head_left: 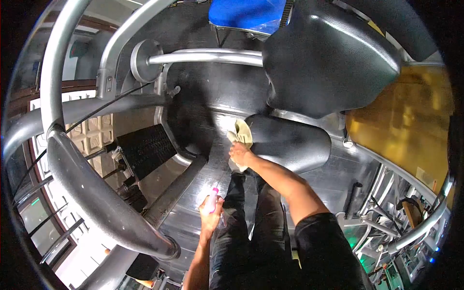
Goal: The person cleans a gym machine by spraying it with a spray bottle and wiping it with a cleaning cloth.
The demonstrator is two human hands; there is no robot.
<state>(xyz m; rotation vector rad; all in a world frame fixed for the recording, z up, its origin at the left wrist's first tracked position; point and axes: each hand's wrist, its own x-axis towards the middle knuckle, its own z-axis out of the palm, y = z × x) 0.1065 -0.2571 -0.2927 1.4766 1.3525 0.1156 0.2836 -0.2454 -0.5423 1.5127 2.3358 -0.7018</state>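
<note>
My right hand (239,153) is closed on a pale beige cloth (241,132), at the left end of a black padded seat (292,141). Lower and to the left, my left hand (211,216) has its fingers wrapped round a bottle with a pink top (213,194). The bottle is upright, over the dark floor beside my legs. Part of the cloth hangs loose past my right fingers and appears to touch the seat's edge.
Thick grey metal tubes (96,203) curve along the left. A large black pad (328,63) stands beyond the seat, near a blue seat (247,13). On the right are a yellowish panel (403,125) and metal frames. A black textured footplate (147,150) lies left of centre.
</note>
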